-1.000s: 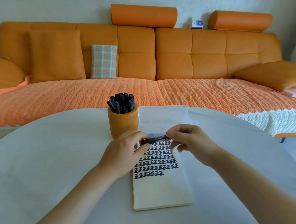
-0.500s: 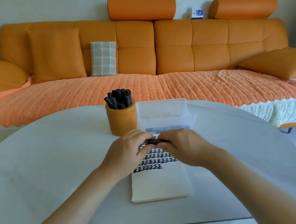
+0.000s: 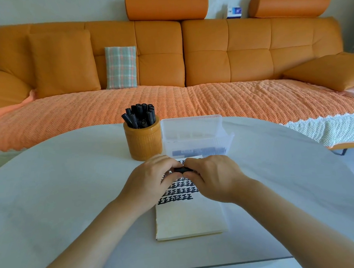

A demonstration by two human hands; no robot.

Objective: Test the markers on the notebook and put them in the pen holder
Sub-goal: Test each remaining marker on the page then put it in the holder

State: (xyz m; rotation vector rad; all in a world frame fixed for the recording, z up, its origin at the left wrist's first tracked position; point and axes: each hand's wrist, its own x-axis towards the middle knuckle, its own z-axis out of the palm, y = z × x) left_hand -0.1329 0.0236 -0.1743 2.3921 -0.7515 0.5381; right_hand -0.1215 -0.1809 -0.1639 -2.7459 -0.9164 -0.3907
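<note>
Hands drawn closer together since a second ago, left hand [image 3: 152, 182] and right hand [image 3: 213, 178] both clamped on black marker [image 3: 182, 170], notebook [image 3: 189, 216] beneath, pen holder [image 3: 143, 143] just beyond.

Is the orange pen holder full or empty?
Nearly full: the orange cylindrical pen holder is crowded with upright black markers, caps rising above its rim.

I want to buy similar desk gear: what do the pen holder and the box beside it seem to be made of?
The pen holder looks like tan leather or leatherette, matte, with a stitched line near its rim. The box looks like clear, slightly frosted plastic: the dark contents show through its wall.
</note>
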